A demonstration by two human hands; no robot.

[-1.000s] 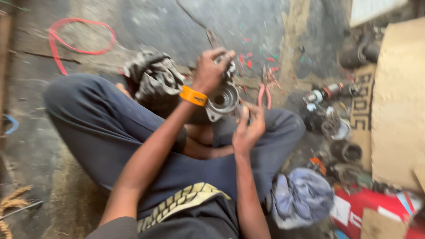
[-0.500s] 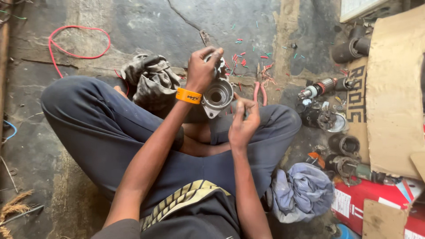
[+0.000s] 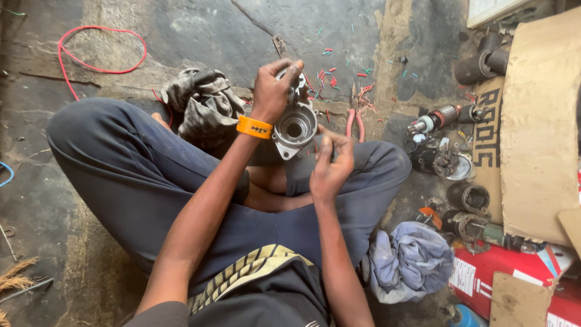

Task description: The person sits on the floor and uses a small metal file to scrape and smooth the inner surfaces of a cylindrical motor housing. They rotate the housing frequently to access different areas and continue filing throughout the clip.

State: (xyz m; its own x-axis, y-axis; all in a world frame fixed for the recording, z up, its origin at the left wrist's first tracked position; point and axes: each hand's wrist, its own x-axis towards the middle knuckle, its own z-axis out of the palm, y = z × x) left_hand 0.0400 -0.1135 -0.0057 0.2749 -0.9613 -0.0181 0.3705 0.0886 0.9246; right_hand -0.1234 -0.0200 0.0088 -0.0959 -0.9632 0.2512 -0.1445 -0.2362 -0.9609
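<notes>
I sit cross-legged on a stone floor. My left hand [image 3: 273, 89], with an orange wristband [image 3: 254, 128] on its wrist, grips a grey metal motor housing [image 3: 295, 128] by its top, open bore facing up, above my lap. My right hand [image 3: 330, 165] is just right of the housing, fingers pinched together near its rim. Whether something small sits between those fingertips is too fine to tell.
Red-handled pliers [image 3: 354, 116] and bits of red and green wire insulation lie beyond the housing. A dirty rag [image 3: 203, 108] lies left, a blue cloth [image 3: 411, 260] right. Motor parts [image 3: 439, 158], cardboard [image 3: 535, 127], a red box [image 3: 514, 280] and a red wire loop [image 3: 100, 51] surround me.
The view has steadied. The left hand keeps its grip on the housing, while the right hand's fingers have closed into a pinch beside it.
</notes>
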